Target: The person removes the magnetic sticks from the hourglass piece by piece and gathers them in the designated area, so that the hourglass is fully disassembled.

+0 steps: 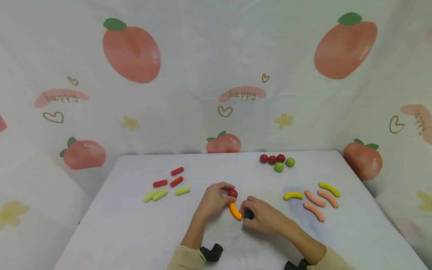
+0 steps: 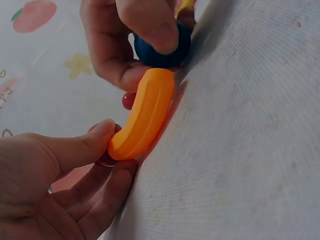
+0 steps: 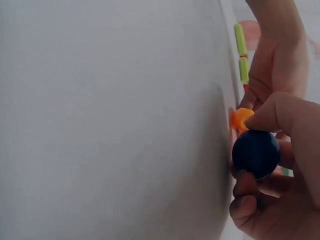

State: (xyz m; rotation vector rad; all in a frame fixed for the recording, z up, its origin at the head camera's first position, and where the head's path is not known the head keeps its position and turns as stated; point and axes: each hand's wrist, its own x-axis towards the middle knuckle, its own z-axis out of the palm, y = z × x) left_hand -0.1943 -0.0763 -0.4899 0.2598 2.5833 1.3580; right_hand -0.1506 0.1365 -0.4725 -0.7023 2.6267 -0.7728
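My left hand (image 1: 216, 198) pinches a small red ball (image 1: 233, 193) between thumb and fingers. Just below that ball lies a curved orange piece (image 1: 235, 212), shaped like a toy banana, on the table; its upper end overlaps the left fingertips in the left wrist view. A dark blue ball (image 3: 256, 154) sits in the grip of my right hand (image 1: 263, 215), thumb on one side and fingers on the other. This blue ball is right at the orange piece's lower end (image 2: 159, 77). Part of the red ball is hidden behind the orange piece in the left wrist view.
Red sticks (image 1: 160, 183) and light green sticks (image 1: 160, 195) lie at the left of the white table (image 1: 111, 225). Red balls (image 1: 272, 160) and green balls (image 1: 279, 167) are at the back. Yellow bananas (image 1: 293, 195) and pink sausages (image 1: 315, 198) lie on the right.
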